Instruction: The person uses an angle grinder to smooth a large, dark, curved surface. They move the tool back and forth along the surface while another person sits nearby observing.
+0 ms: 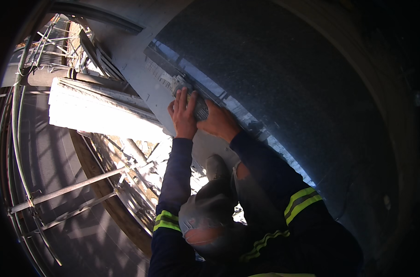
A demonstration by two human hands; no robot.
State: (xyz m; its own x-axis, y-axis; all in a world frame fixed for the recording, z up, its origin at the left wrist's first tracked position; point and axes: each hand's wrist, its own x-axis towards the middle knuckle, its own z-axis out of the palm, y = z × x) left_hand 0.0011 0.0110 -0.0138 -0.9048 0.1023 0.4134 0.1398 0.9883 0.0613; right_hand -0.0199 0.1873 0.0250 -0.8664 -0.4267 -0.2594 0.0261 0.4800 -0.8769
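Note:
My left hand has its fingers curled over the top of a dusty grey hand-held tool. The tool shows a ribbed, rounded body, but my hands hide much of it and its exact kind does not show. From the other side, my right hand wraps round it, its thumb near the left fingers. Both hands press close together on the tool. It sits at a narrow, rough pale strip beside the long edge of a large dark speckled panel.
Scaffold poles and a brightly lit white board lie to the left. Rubble and loose timber show below them. A grey plank runs along the panel's edge. My boot and bent knee are close beneath my arms.

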